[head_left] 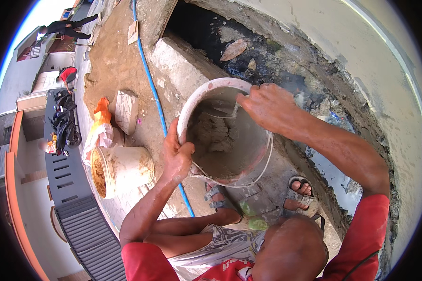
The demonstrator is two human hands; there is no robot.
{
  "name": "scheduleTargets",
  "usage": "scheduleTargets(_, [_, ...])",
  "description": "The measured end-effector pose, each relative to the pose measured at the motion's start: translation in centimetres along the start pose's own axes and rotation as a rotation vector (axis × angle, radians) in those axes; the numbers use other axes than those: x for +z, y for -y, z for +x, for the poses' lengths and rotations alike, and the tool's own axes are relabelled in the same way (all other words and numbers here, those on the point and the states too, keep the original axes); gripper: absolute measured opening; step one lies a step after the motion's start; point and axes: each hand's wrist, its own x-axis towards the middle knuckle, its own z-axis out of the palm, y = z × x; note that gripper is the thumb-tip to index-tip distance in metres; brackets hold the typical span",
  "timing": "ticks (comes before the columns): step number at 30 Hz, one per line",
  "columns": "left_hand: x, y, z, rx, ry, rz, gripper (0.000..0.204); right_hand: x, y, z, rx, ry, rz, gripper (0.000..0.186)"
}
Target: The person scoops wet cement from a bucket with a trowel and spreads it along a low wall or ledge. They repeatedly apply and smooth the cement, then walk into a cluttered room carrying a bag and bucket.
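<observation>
A pale bucket (185, 110) holds wet grey mortar (215, 133), with a thick lump in the middle and a thin wire handle hanging round its lower side. My left hand (176, 157) grips the bucket's left rim. My right hand (267, 105) is closed at the upper right rim; a thin pale piece shows below its fingers, too unclear to name. My sandalled feet (297, 193) are below the bucket on a concrete ledge.
A trench (244, 51) with dark water and rubble runs beside a wall (375, 56). A blue hose (152, 96), stained tub (131, 168), orange-and-white sack (101, 122) and block (125, 112) lie left. Beyond are two people (68, 75) (63, 28) and a motorbike (65, 119).
</observation>
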Motion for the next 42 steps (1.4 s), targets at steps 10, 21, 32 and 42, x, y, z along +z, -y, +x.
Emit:
scheduleTargets(10, [-0.3, -0.7, 2.0, 0.264, 0.197, 0.219, 0.072, 3.0, 4.4, -2.4, -0.337, -0.025, -0.313, 0.040])
scheduleTargets(21, [-0.8, 0.2, 1.4, 0.029, 0.041, -0.116, 0.070, 3.7, -1.4, -7.8, 0.088, 0.059, 0.115, 0.042])
scheduleTargets(32, [2.2, -0.2, 0.1, 0.052, -0.098, -0.277, 0.071, 7.6, -0.9, -6.9, -0.036, 0.216, 0.557, 0.049])
scheduleTargets(42, [2.7, 0.5, -0.3, 0.066, -0.168, -0.261, 0.047, 8.5, 0.2, -8.1, 0.047, 0.272, 0.883, 0.052])
